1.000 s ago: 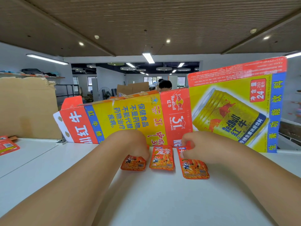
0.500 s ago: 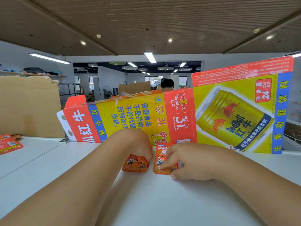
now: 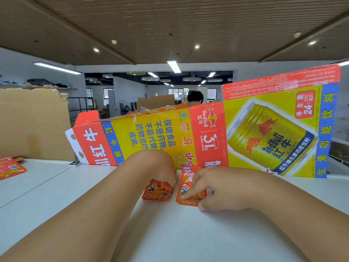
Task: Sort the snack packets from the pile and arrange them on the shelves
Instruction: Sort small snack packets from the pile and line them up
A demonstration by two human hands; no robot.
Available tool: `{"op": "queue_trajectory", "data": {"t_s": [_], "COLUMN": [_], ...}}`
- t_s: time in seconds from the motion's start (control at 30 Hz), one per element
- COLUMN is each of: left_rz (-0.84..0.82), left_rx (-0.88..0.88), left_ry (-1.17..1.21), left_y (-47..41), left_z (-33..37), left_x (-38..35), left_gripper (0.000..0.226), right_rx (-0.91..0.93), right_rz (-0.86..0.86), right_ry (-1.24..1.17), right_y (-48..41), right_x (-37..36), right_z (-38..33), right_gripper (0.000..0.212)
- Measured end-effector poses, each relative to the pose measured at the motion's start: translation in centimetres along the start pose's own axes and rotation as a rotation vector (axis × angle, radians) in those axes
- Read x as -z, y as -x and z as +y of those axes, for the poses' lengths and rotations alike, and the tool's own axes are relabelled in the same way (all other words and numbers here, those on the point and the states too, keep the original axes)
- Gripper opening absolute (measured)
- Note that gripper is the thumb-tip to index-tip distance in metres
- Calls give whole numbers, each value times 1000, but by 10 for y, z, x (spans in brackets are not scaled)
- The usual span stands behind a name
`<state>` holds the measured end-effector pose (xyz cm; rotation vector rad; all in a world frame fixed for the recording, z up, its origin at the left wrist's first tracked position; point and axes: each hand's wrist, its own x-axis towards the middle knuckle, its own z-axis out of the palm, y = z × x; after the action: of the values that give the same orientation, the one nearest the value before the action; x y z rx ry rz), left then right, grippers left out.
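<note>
Two hands: both were down on orange snack packets at centre frame, on a white table [image 3: 170, 239].
Right hand [image 3: 224, 188]: its forefinger lay flat along the right packet [image 3: 189, 186], pressing it down. The other fingers were loosely curled, and the thumb tip sat on the table at the packet's lower right corner. Nothing was closed round the packet.
Left hand [image 3: 157, 166]: it was knuckles-up over the top of the left packet [image 3: 157, 192], with the fingers bent down onto it. Whether they pinched or only pressed could not be told.
Key relation: the packets lay flat, side by side with a narrow gap. Their long axes ran up the frame towards the carton. The right packet lay left of its hand's palm, and the left packet stuck out below its hand. Each hand was nearer its own packet, so a squaring nudge probably fell to the right forefinger.
Packet writing: the right one showed white characters, "火鸡" legible, and a small "Mini". The rest was too small to read.
Carton [image 3: 213, 133]: a flattened box stood just behind the packets. It read "RedBull", "红牛", "RedBull CHINA", "31", "24", "250" and "保健食品不是药物".
Left edge: brown cardboard [image 3: 34, 125] stood there, with more red packets [image 3: 10, 167] below it, well apart.
Behind: a person's head [image 3: 195, 96] showed above the carton.
</note>
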<state>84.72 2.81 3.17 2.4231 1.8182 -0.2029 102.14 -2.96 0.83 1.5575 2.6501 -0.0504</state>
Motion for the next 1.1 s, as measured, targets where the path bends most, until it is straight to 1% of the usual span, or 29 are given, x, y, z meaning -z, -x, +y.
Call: {"op": "queue_trajectory", "data": {"t_s": [0.17, 0.3, 0.37, 0.47, 0.6, 0.7, 0.77, 0.87, 1.1], "left_rz": [-6, 42, 80, 113, 116, 51, 6, -10, 28], "left_rx": [-8, -41, -76, -131, -216, -253, -268, -280, -271], "left_ry": [-20, -91, -111, -24, -11, -29, -67, -113, -43], "left_y": [1, 1, 0, -3, -5, -3, -1, -1, -9], "left_z": [0, 1, 0, -4, -5, -2, 4, 12, 6], "left_x": [1, 4, 5, 5, 5, 7, 6, 3, -5], "left_gripper": [55, 50, 49, 53, 62, 73, 72, 70, 72], "right_rx": [-19, -107, -157, -212, -262, -253, -241, -231, -246], "right_rz": [13, 126, 195, 278, 302, 318, 315, 319, 328], "right_ry": [-40, -72, -110, -193, -228, -234, -238, -240, -254], "right_y": [-2, -1, 1, 4, 7, 9, 10, 11, 14], "right_x": [0, 6, 10, 11, 14, 15, 15, 16, 18], "right_z": [6, 18, 27, 40, 47, 50, 49, 45, 39], "right_gripper": [43, 45, 42, 36, 35, 36, 36, 36, 38]}}
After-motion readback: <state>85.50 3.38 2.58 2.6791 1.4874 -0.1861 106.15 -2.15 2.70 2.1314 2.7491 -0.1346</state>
